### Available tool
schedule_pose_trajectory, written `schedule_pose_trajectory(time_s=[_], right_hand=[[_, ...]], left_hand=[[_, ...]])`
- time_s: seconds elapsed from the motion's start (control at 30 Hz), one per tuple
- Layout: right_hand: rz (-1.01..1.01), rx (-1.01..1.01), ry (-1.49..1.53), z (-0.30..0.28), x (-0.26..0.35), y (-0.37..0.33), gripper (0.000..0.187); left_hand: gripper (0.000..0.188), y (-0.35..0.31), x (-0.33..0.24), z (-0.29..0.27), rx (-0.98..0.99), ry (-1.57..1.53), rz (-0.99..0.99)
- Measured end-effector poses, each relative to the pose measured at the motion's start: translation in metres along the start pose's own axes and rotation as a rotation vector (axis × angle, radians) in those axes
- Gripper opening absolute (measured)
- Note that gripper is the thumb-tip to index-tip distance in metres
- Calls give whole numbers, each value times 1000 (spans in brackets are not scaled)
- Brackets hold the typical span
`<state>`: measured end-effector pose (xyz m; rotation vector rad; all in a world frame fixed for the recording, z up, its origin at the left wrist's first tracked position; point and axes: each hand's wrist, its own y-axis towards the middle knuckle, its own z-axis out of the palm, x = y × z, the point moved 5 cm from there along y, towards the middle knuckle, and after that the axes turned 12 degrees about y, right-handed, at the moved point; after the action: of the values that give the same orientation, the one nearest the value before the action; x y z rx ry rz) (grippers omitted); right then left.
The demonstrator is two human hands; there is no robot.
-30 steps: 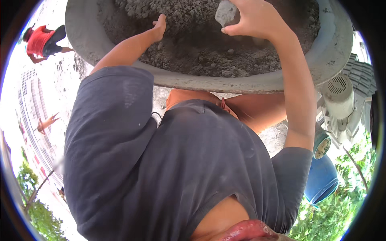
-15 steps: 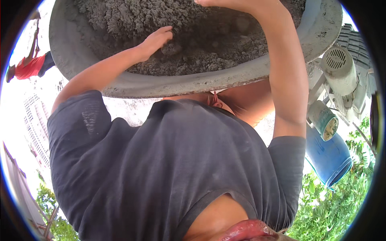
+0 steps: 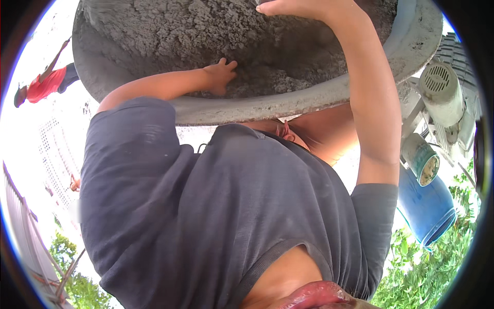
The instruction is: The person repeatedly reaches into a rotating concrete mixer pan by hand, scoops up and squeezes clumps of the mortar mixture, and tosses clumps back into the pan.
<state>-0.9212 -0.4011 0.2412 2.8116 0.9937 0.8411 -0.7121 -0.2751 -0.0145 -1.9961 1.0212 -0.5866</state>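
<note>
My left hand is low over the grey, crumbly, damp-looking mix in a wide round basin. Its fingers are apart, and I see nothing held in them. That hand is just inside the basin's near rim, with the forearm crossing the rim from the left. My right hand reaches over the basin at the upper edge, partly cut off. Its thumb is stretched out to the left beside a small grey patch I cannot make out. The other fingers are out of the picture.
To the right are a pale vented motor housing, a green can-like container and a blue barrel. A person in a red shirt is at the far left. Green plants grow at the lower right.
My left hand has moved toward the basin's near rim and slightly right, and its fingers have spread. The right hand stays near the upper edge. The whole view has shifted slightly.
</note>
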Motion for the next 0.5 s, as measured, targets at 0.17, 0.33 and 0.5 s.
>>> schedule_pose_trajectory(time_s=[0.17, 0.33, 0.5], right_hand=[[-80, -37, 17, 9, 1, 6, 78], [-70, -22, 91, 3, 9, 4, 76], [-77, -46, 61, 7, 5, 9, 75]], left_hand=[[55, -25, 7, -2, -32, -307, 120], [41, -13, -6, -6, -136, -232, 61], [26, -36, 10, -33, -226, -532, -2]])
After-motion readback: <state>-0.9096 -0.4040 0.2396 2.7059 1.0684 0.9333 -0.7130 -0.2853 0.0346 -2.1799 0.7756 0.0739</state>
